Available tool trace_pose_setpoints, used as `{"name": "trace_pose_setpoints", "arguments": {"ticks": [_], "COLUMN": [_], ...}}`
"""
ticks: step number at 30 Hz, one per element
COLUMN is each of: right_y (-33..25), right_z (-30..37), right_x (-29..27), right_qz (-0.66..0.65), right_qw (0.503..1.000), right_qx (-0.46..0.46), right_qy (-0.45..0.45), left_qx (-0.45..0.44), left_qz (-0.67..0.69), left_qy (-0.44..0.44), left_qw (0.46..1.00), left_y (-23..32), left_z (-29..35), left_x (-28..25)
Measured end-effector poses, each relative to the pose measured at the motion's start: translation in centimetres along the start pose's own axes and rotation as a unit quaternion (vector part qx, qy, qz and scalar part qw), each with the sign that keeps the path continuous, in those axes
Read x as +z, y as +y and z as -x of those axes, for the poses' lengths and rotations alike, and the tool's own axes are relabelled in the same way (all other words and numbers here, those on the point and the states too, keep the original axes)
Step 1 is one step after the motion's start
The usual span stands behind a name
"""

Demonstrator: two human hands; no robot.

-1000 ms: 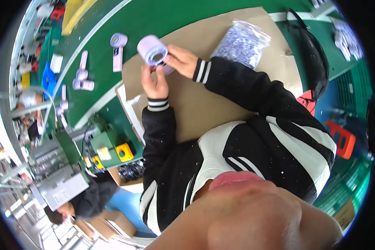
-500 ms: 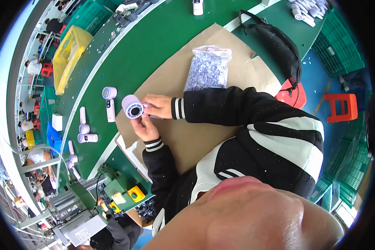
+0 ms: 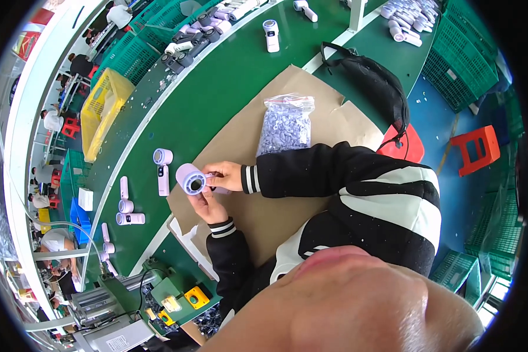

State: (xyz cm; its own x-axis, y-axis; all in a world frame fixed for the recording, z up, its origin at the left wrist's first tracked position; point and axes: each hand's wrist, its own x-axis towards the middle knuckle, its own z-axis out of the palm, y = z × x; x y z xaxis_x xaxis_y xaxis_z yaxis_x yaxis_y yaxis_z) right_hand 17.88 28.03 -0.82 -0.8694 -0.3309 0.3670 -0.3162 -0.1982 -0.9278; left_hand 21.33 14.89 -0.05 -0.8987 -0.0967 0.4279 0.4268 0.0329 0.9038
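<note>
Held up over the left edge of the brown sheet point(image 3: 246, 126) is a lilac cylinder point(image 3: 189, 173), its dark, ring-rimmed mouth facing me. The left hand point(image 3: 209, 210) holds it from about 5 o'clock. The right hand point(image 3: 226, 176) has its fingers bent together at the cylinder's 3 o'clock side (whether they pinch something small there, I can't tell). Close by at 9 o'clock, on the green bench point(image 3: 208, 108), lies a lilac device point(image 3: 163, 179) with a dark panel. At 2 o'clock sits a clear bag of small lilac parts point(image 3: 284, 126); farther out that way, a black bag point(image 3: 375, 82). A yellow crate point(image 3: 91, 120) stands at 10 o'clock.
</note>
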Motion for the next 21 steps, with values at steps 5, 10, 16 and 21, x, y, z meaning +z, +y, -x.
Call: {"name": "trace_pose_setpoints", "arguments": {"ticks": [5,10,16,21], "right_y": [0.9,1.9,5.0,5.3], "right_z": [0.4,1.1,1.3,2.0], "right_x": [0.8,1.2,2.0,1.1], "right_qz": [0.046,0.087,0.053,0.017], "right_qw": [0.999,0.994,0.995,0.999], "right_qx": [-0.001,0.061,0.083,0.025], "right_qy": [-0.012,-0.026,-0.006,-0.021], "left_qx": [-0.026,-0.064,-0.015,0.033], "left_qz": [0.028,0.015,0.011,-0.012], "left_qy": [0.033,0.069,0.065,0.134], "left_qw": [0.999,0.995,0.998,0.990], "left_y": [-2.4,-3.0,-5.3,-5.5], "left_z": [-0.4,-0.3,0.5,0.2], "left_x": [-0.9,-1.0,-1.9,-0.4]}}
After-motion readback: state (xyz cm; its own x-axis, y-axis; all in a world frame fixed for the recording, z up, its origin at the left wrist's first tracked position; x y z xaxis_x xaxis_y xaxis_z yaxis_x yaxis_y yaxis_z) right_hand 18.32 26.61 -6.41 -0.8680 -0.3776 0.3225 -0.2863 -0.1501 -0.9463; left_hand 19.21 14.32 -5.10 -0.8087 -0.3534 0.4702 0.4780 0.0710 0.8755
